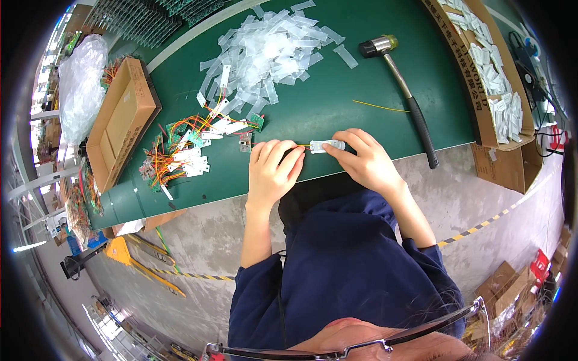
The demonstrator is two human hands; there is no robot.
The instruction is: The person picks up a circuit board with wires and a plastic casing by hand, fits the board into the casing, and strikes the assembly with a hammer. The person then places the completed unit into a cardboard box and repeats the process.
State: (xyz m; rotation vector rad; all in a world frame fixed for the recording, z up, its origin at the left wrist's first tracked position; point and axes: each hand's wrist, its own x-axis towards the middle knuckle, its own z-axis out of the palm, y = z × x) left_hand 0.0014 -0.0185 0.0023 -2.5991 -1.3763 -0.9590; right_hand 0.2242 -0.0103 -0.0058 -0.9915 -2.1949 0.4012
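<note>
Head view: 1 white plastic piece [318, 147] is held btwn thumb & fingers of the right grip [366, 161], closed down to the piece's width. It's kept by the counter's [337, 117] near edge, left of the right palm, long axis approx. left-right; right grip is nearer (touching). Left grip [276, 168] is set just left, fingers curled nearly closed by thin wires [306, 145]; whether these are pinched can't be told.

Qty: 1 hammer [400, 81] far right; 1 loose yellow wire [380, 106] left of it; 1 small board [245, 142] just left of the left grip; 1 cardboard tray [114, 123] at left; 1 long box [460, 54] w/ white parts [507, 114], right. Clear sleeves [271, 51], far, & wired boards [180, 144], left, are heaped too thickly to be counted.
</note>
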